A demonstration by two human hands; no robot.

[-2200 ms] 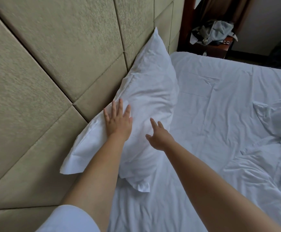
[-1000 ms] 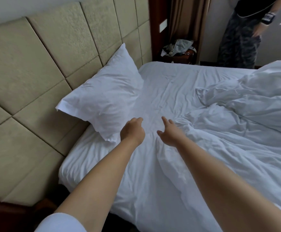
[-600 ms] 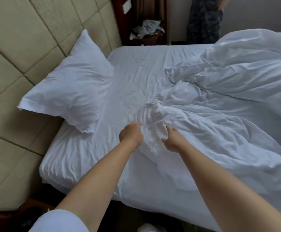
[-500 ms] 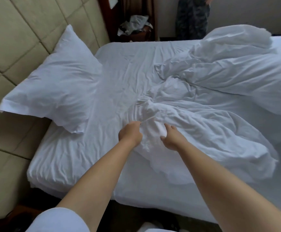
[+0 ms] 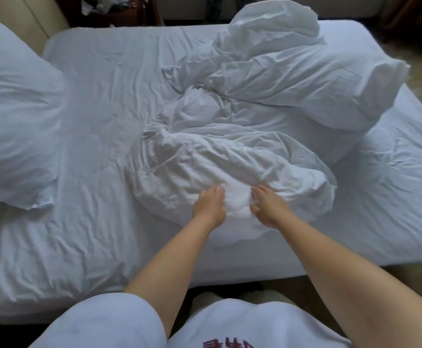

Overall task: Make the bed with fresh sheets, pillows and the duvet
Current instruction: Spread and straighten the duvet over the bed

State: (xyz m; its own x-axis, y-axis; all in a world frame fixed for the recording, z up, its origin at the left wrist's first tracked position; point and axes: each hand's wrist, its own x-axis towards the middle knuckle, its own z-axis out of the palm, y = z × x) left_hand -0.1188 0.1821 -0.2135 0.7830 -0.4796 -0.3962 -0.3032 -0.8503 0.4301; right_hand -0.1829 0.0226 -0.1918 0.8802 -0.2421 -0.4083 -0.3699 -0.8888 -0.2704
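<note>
A crumpled white duvet (image 5: 242,136) lies bunched over the middle and right of the bed, on a white fitted sheet (image 5: 96,222). My left hand (image 5: 208,205) and my right hand (image 5: 267,205) sit side by side on the duvet's near edge, fingers curled into the fabric and gripping a fold between them. A white pillow (image 5: 14,126) rests at the left, against the padded headboard (image 5: 21,23).
A dark wooden nightstand (image 5: 119,11) with crumpled cloth on it stands beyond the bed's far left corner. The bed's near edge runs just in front of my white shirt. Floor shows at the far right beside the mattress.
My hands left the pillow, moved right to the duvet and took hold of its near edge. The view swung down over the bed, and the duvet bunched closer to me.
</note>
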